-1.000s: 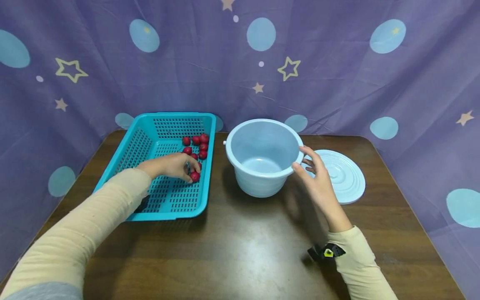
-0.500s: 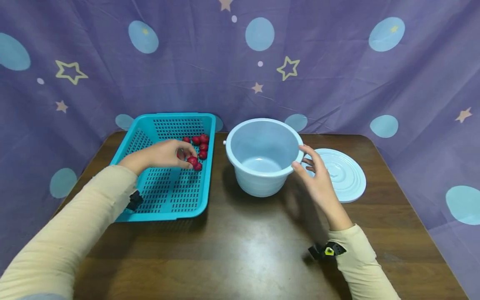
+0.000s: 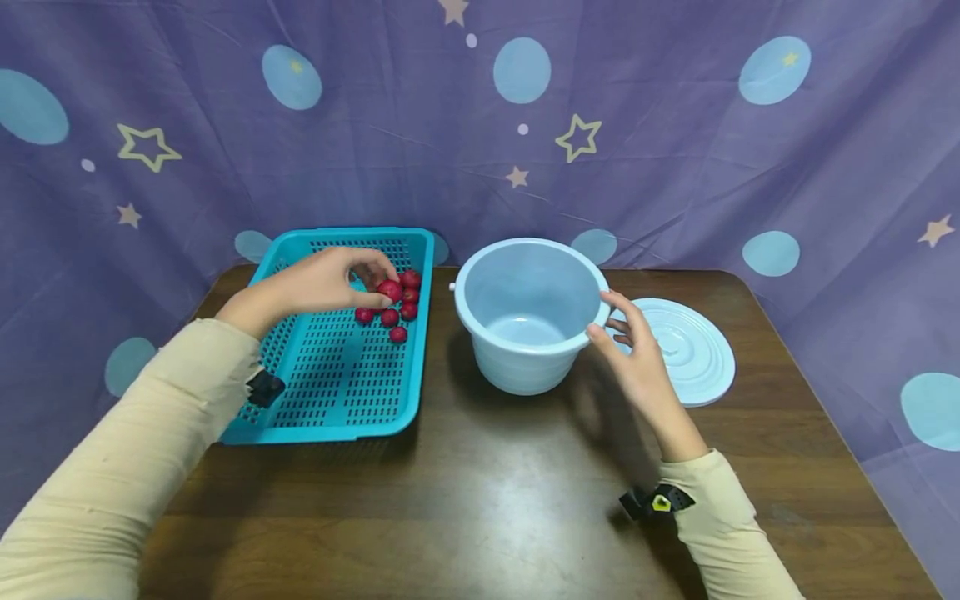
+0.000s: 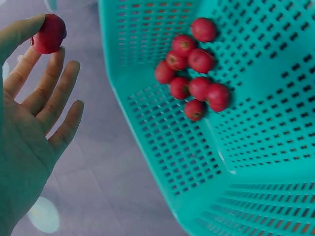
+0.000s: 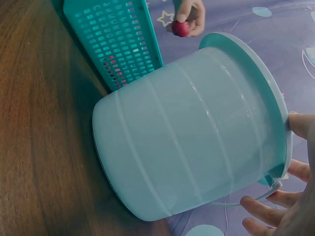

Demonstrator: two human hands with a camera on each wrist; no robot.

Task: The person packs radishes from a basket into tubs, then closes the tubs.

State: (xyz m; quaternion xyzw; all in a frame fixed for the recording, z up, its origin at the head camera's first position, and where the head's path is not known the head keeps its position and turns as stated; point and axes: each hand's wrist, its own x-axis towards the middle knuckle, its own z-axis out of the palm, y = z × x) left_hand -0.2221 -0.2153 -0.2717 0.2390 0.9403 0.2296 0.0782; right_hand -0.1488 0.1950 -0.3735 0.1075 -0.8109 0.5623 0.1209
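My left hand (image 3: pixel 318 279) pinches a small round red fruit (image 4: pixel 49 34) between thumb and fingertip, raised over the far right part of a turquoise plastic basket (image 3: pixel 417 383). The other fingers spread loosely in the left wrist view. Below it, several more red fruits (image 4: pixel 199 88) with dark calyx ends cluster on the basket floor. A light blue bucket (image 3: pixel 517 367) stands upright right of the basket, its inside bare. My right hand (image 3: pixel 637 367) holds the bucket's right rim, thumb and index finger at the edge, the other fingers near its thin handle (image 5: pixel 246 200).
A round light blue lid (image 3: pixel 693 354) lies flat on the brown wooden table (image 3: pixel 465 500), just right of the bucket. Behind the table hangs a purple curtain (image 3: pixel 420 150) with stars and blue ovals. Black camera mounts (image 3: pixel 266 388) sit on both wrists.
My left hand has lifted the red fruit from the basket's lower right area and moved away toward the back, over the other fruits. My right hand stays at the bucket's rim.
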